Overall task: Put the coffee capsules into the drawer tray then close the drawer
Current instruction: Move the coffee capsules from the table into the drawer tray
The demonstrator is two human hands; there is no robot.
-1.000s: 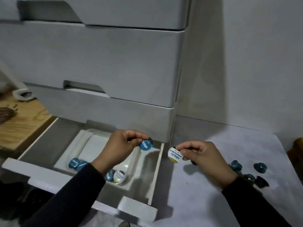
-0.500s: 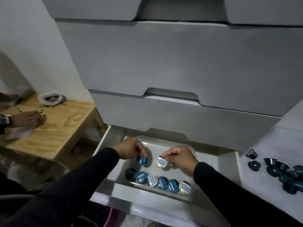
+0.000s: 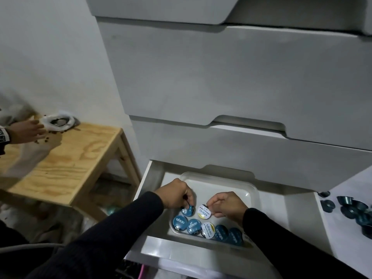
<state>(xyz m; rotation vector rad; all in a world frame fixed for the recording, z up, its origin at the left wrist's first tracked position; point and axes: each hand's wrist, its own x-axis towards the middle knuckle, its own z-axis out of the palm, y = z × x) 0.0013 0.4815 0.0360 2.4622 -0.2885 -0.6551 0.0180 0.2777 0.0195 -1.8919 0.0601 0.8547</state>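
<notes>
While the drawer (image 3: 298,218) stands open, both hands hold capsules over its tray (image 3: 249,190).
Left hand (image 3: 175,195) grip pinches a blue capsule (image 3: 188,210); right hand (image 3: 228,204) grip pinches a white one (image 3: 204,211).

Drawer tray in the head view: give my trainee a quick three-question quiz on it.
1. True or false: the left hand pinches a blue-lidded capsule over the tray.
2. What lid colour has the capsule in the right hand? A white-and-yellow B red C green
3. Fill in: the capsules not yet stored lie on the surface to the ____ of the open drawer.

Key: 1 true; 2 A, the white-lidded capsule; 3 right.
</notes>
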